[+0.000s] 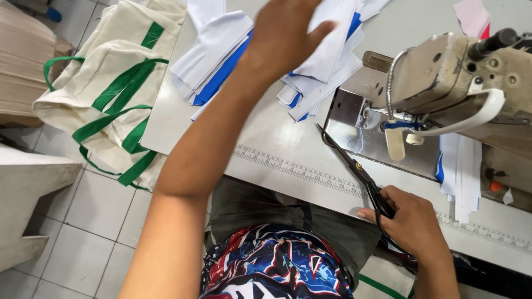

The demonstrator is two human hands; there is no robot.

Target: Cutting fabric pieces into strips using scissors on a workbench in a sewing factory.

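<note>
The white-and-blue fabric pieces [310, 66] lie fanned in a loose stack at the far side of the grey table [266, 133], and the left hand [288, 33], arm stretched forward across the table, closes its fingers on the top piece. The right hand [410, 221] rests at the near table edge, gripped around the handles of long black scissors [354, 169], blades shut and pointing away. A worn beige sewing machine [454, 77] stands to the right. Cream canvas bags [116, 88] with green straps slump on the tiled floor.
</note>
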